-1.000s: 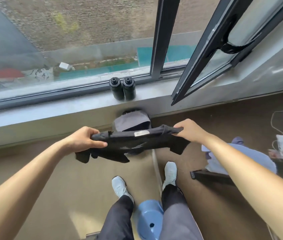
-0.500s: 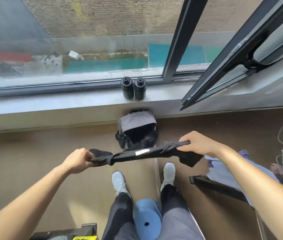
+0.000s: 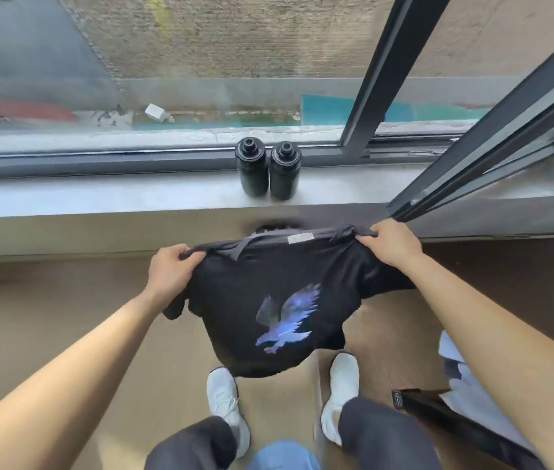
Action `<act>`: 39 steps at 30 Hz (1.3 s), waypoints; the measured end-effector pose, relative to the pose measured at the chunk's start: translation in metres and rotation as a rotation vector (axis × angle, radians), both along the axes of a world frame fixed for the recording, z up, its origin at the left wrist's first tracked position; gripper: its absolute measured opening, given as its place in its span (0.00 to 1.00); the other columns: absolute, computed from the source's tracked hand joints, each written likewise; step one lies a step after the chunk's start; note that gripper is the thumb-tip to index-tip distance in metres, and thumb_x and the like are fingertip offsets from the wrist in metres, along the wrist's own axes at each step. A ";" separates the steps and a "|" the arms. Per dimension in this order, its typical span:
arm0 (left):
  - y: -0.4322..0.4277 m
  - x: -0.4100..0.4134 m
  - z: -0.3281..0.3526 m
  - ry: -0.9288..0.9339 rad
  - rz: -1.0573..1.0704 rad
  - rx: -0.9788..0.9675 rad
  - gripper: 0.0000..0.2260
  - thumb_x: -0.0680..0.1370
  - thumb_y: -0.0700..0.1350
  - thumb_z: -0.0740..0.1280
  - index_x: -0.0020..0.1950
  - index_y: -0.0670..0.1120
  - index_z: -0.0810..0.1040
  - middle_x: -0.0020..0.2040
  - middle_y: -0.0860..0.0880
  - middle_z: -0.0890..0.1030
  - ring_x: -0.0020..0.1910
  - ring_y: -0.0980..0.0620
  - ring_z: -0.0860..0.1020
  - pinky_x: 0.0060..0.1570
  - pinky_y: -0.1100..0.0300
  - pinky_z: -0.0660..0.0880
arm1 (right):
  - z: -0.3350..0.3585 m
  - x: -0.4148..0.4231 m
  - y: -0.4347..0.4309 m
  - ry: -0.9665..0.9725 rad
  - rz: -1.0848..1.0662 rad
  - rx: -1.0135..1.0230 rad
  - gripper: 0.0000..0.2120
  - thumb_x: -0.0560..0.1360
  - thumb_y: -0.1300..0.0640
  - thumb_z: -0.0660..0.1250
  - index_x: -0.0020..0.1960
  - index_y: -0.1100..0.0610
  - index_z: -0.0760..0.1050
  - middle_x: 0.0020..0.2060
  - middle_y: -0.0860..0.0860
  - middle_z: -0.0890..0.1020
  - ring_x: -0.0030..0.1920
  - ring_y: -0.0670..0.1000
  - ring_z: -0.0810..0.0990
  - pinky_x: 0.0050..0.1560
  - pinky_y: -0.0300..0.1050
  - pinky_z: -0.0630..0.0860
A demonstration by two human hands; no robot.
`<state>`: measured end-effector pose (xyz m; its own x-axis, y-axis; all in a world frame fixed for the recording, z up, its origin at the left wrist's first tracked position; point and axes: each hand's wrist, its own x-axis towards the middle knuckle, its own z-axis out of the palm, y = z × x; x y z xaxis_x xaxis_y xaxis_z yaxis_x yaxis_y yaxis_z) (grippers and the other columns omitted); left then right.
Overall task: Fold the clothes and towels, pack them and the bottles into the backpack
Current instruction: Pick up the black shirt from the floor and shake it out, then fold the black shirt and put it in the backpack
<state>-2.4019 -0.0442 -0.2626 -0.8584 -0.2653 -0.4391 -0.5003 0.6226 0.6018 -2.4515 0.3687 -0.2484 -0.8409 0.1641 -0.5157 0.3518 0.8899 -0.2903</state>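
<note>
Both arms stretched fwd at centre frame: left hand (image 3: 170, 269) & right hand (image 3: 394, 242) each have fingers curled, pinching a shoulder of the black T-shirt (image 3: 235, 300), which hangs spread btwn them w/ the bird print showing and the hem just above the white shoes (image 3: 223, 395). The shirt hides nearly all of the backpack (image 3: 270, 228) on the floor below the windowsill (image 3: 99, 195); only a dark sliver shows above the collar. Two black bottles (image 3: 252, 174) stand upright side by side on the sill at upper centre, an open window sash (image 3: 489, 147) juts in at upper right, and a pale blue cloth (image 3: 472, 398) lies at lower right by the right forearm.
</note>
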 end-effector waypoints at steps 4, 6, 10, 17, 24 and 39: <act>0.005 -0.024 -0.110 0.046 0.158 0.007 0.16 0.76 0.54 0.71 0.35 0.45 0.76 0.30 0.50 0.76 0.34 0.49 0.74 0.36 0.54 0.68 | -0.107 -0.017 -0.009 0.181 -0.051 0.012 0.20 0.79 0.41 0.67 0.34 0.53 0.75 0.36 0.54 0.81 0.42 0.61 0.80 0.41 0.49 0.76; 0.007 -0.037 -0.158 0.064 0.228 0.043 0.18 0.73 0.58 0.72 0.34 0.46 0.75 0.31 0.51 0.76 0.35 0.48 0.74 0.37 0.54 0.68 | -0.154 -0.025 -0.011 0.272 -0.086 -0.014 0.20 0.79 0.42 0.67 0.32 0.51 0.72 0.34 0.53 0.80 0.41 0.60 0.78 0.39 0.48 0.72; 0.014 -0.063 -0.231 0.105 0.339 0.120 0.29 0.67 0.69 0.73 0.30 0.46 0.67 0.29 0.52 0.70 0.34 0.47 0.69 0.40 0.53 0.63 | -0.226 -0.036 -0.018 0.399 -0.126 -0.125 0.25 0.78 0.42 0.68 0.28 0.53 0.65 0.26 0.51 0.72 0.37 0.60 0.75 0.36 0.50 0.67; 0.016 -0.103 -0.311 0.330 0.246 0.113 0.20 0.77 0.61 0.72 0.46 0.44 0.82 0.45 0.47 0.84 0.49 0.47 0.81 0.47 0.54 0.75 | -0.301 -0.058 -0.013 0.522 -0.154 -0.256 0.20 0.79 0.45 0.66 0.37 0.60 0.75 0.33 0.56 0.80 0.42 0.60 0.79 0.39 0.50 0.72; 0.012 -0.074 -0.318 0.262 0.138 0.342 0.12 0.84 0.53 0.64 0.50 0.45 0.79 0.44 0.50 0.78 0.46 0.50 0.74 0.43 0.59 0.71 | -0.316 -0.054 -0.002 0.342 0.035 -0.381 0.31 0.76 0.38 0.65 0.72 0.55 0.72 0.68 0.52 0.78 0.69 0.56 0.75 0.68 0.54 0.73; -0.029 -0.025 -0.335 0.170 0.040 0.136 0.15 0.78 0.51 0.73 0.46 0.38 0.83 0.39 0.46 0.83 0.38 0.50 0.79 0.37 0.59 0.73 | -0.315 0.033 -0.171 0.668 0.920 -0.098 0.23 0.83 0.47 0.61 0.77 0.47 0.67 0.77 0.46 0.66 0.75 0.52 0.62 0.71 0.54 0.61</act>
<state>-2.4269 -0.0736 -0.5974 -0.9132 -0.2486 -0.3229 -0.4068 0.5118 0.7566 -2.4181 0.1975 -0.5633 -0.7327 -0.6727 0.1030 -0.6730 0.6937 -0.2565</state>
